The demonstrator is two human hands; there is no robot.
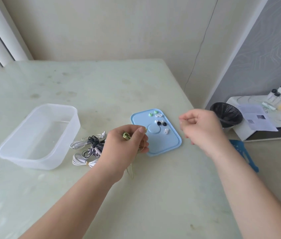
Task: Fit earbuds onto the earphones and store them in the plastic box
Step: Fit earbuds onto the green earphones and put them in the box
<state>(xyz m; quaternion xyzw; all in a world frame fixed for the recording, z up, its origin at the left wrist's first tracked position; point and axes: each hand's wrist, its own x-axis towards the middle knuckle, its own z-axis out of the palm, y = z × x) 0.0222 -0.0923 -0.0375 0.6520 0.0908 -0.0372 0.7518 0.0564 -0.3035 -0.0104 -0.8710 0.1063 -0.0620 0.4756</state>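
My left hand (127, 145) is closed around a yellow-green earphone (126, 135), whose thin cable (132, 171) loops down below the wrist. My right hand (200, 128) hovers blurred just right of the blue lid (160, 144), fingers curled; I cannot tell whether it pinches anything. On the lid lie several loose earbuds: green ones (150, 114), white ones (158, 115) and black ones (164, 124). The clear plastic box (39, 135) stands at the left with nothing in it. Between box and left hand lies a tangle of white and black earphones (89, 147).
The pale green table (101, 87) meets the wall at the back. Off its right edge are a black-lined bin (226, 114), a white shelf with jars and a paper sheet (257, 118), and a blue object on the floor (245, 152).
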